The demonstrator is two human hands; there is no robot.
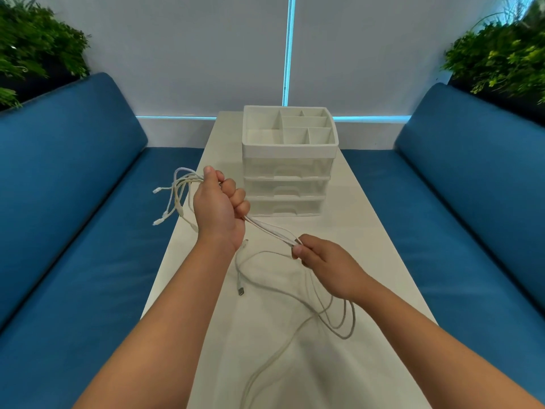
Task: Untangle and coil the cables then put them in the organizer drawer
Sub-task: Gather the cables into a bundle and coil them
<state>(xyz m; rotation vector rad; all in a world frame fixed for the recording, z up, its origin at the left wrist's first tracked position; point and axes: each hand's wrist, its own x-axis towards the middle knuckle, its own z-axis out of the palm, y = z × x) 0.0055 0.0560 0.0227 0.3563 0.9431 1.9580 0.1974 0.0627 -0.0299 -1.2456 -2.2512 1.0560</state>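
Note:
Several white cables (274,231) run taut between my two hands above the white table (368,237). My left hand (219,206) is raised in a fist around the bundle, and plug ends fan out to its left. My right hand (321,261) pinches the same strands lower down, to the right. Below it, slack loops lie on the table, one plug end (241,290) resting flat. The white organizer (287,160) stands behind my hands with three drawers, all closed, and an open divided tray on top.
Blue cushioned benches (73,216) run along both sides of the narrow table. Green plants (501,57) sit behind the backrests at the left and right. A pale wall with a lit strip closes the far end.

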